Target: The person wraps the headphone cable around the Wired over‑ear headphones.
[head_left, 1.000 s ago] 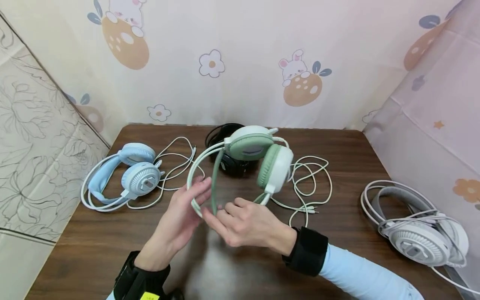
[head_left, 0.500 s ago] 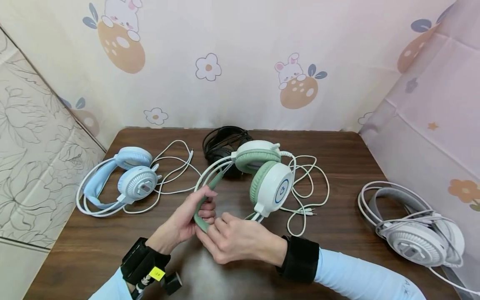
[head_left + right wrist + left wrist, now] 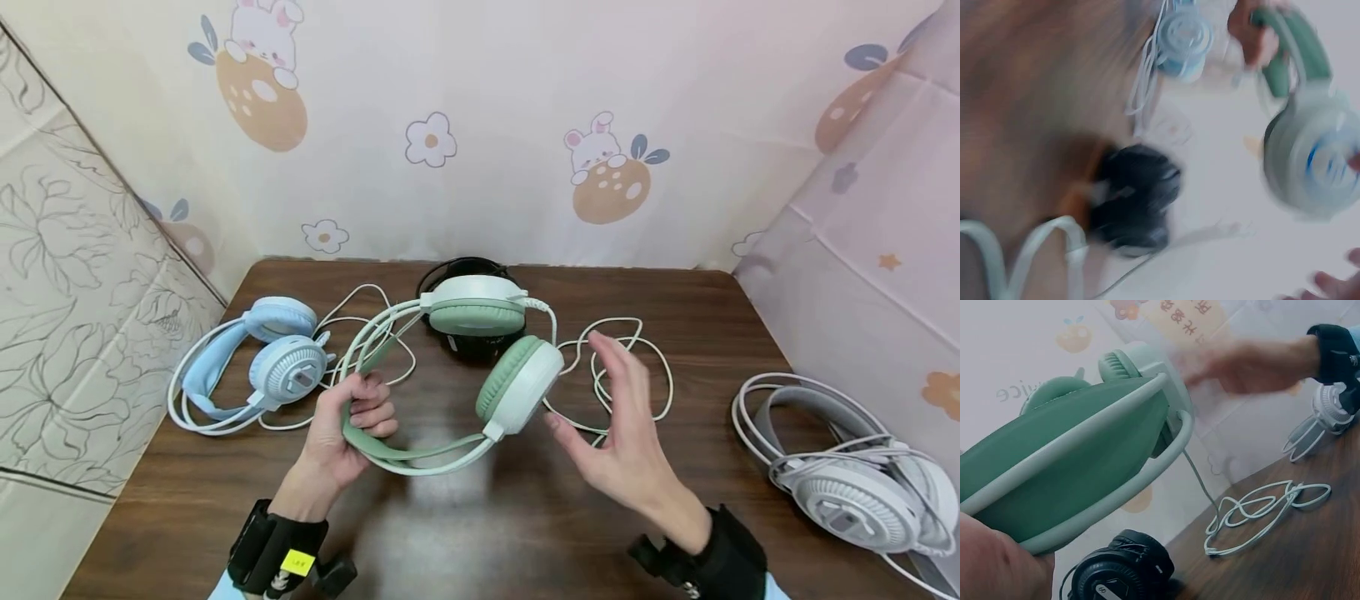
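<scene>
My left hand (image 3: 341, 433) grips the headband of green-and-white headphones (image 3: 521, 400), holding them above the table. Both ear cups face each other toward the right, with green pads and white shells. In the left wrist view the green headband (image 3: 1079, 450) and its two pale outer rails fill the foreground. Just right of the nearer ear cup, my right hand (image 3: 626, 433) is spread with nothing in its grasp; it looks blurred in the left wrist view. A pale cord (image 3: 667, 367) from the headphones lies looped on the table. The right wrist view is badly blurred.
Light blue headphones (image 3: 288, 371) with a white cord lie at the left of the wooden table (image 3: 480, 542). Black headphones (image 3: 480, 346) sit at the back, partly hidden. White-and-grey headphones (image 3: 855, 504) lie at the right edge. A patterned curtain (image 3: 495, 75) hangs behind.
My right hand has let go of the headband and moved right, beside the ear cup. The left hand has shifted left with the headphones, still gripping the headband.
</scene>
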